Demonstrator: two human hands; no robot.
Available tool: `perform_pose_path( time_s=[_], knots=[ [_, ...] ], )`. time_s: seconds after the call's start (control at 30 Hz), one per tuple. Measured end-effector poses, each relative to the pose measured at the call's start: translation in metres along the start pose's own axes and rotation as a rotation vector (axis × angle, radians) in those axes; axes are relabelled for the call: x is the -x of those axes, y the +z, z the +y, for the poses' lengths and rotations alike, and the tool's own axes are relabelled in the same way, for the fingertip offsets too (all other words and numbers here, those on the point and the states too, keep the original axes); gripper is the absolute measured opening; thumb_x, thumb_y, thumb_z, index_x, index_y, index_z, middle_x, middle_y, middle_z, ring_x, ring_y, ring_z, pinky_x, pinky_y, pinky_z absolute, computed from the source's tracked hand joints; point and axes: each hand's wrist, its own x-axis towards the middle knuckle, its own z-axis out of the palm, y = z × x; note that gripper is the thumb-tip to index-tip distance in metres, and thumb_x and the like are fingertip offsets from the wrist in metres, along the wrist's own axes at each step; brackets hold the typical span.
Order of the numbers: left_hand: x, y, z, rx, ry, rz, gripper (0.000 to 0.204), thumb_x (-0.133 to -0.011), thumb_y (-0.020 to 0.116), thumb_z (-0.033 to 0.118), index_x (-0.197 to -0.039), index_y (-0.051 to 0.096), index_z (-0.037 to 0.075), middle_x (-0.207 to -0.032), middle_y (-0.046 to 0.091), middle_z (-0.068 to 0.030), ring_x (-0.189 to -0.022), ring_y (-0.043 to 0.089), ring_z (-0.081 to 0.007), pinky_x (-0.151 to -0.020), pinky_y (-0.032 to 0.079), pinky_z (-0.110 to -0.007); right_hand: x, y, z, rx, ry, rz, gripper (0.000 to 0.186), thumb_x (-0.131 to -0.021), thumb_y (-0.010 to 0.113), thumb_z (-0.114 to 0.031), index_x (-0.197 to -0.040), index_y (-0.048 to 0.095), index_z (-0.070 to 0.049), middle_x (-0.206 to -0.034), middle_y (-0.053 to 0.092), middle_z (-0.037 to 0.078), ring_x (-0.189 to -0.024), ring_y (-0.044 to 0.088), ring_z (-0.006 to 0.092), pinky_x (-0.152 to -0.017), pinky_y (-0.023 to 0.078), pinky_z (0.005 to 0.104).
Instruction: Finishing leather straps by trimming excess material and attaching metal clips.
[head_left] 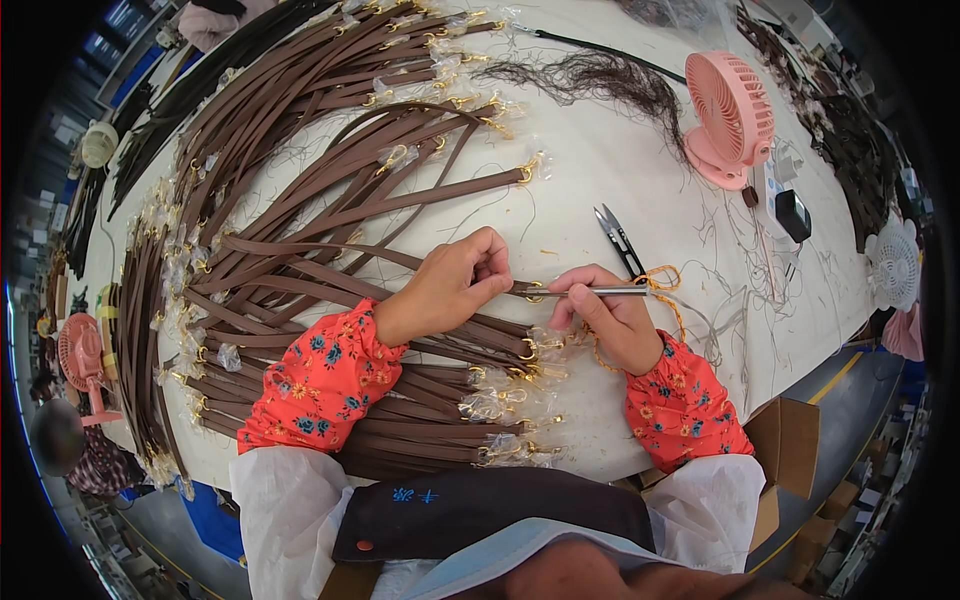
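Observation:
My left hand [462,282] has its fingers pinched together at the end of a brown strap [380,252], close to a small gold ring [536,291]. Facing it, my right hand [607,318] grips a slim silver metal tool [628,291], its thin tip pointing left at the ring and strap end. The exact kind of tool is not clear. Just beyond the right hand lie black-handled thread snips [620,243], apart from the fingers. A yellow cord [662,277] loops beside that hand and runs under it.
Brown straps [300,130] with gold clasps in clear wrap cover the left and middle of the white table [570,210]. A pink fan [730,115] and a power strip [775,205] stand at right. Dark loose threads [620,85] lie at the back. A cardboard box [785,445] is below the right edge.

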Motion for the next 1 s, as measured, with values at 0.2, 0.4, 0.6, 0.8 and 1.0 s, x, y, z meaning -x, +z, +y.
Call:
perform_pose_path(
  time_s=[0.2,0.4,0.6,0.8,1.0],
  knots=[
    [0.0,-0.001,0.001,-0.015,0.005,0.022,0.015,-0.088,0.066,0.007,-0.092,0.053,0.001,-0.076,0.059,-0.0044,-0.068,0.055,-0.0127,-0.063,0.046,-0.029,0.0,-0.001,0.002,0.0,-0.018,-0.008,0.027,-0.105,0.045,-0.024,-0.114,0.056,-0.001,-0.087,0.065,0.005,-0.082,0.058,0.0092,-0.076,0.047,0.0251],
    [0.0,-0.003,0.008,0.008,0.045,0.09,0.015,-0.088,0.064,0.003,-0.098,0.054,-0.001,-0.09,0.057,-0.0077,-0.073,0.059,-0.0143,-0.066,0.048,-0.029,0.0,-0.003,0.003,0.009,-0.051,0.015,0.029,-0.105,0.045,-0.026,-0.115,0.056,-0.002,-0.087,0.065,0.005,-0.082,0.058,0.0099,-0.074,0.046,0.025],
    [0.003,0.003,0.006,-0.246,0.201,0.033,0.009,-0.085,0.065,0.001,-0.091,0.059,-0.001,-0.091,0.056,-0.0114,-0.072,0.059,-0.0218,-0.067,0.048,-0.032,0.0,-0.002,0.004,0.007,-0.052,0.012,0.029,-0.105,0.045,-0.026,-0.116,0.055,-0.002,-0.088,0.065,0.005,-0.082,0.058,0.0098,-0.074,0.046,0.0251],
    [0.001,0.001,0.006,-0.226,0.158,0.042,0.008,-0.084,0.065,0.001,-0.088,0.059,-0.001,-0.087,0.057,-0.0125,-0.071,0.059,-0.0236,-0.065,0.048,-0.034,0.0,-0.001,0.004,-0.008,-0.041,0.01,0.028,-0.105,0.045,-0.024,-0.116,0.055,-0.001,-0.089,0.065,0.005,-0.083,0.058,0.0095,-0.076,0.047,0.025],
    [0.002,-0.002,0.008,-0.228,0.156,-0.006,0.007,-0.084,0.065,0.001,-0.088,0.059,0.0,-0.088,0.058,-0.0114,-0.07,0.059,-0.0229,-0.065,0.048,-0.033,0.0,-0.001,0.003,-0.018,-0.036,0.007,0.027,-0.105,0.045,-0.023,-0.116,0.055,-0.001,-0.089,0.064,0.005,-0.083,0.058,0.0097,-0.077,0.048,0.0252]
  ],
)
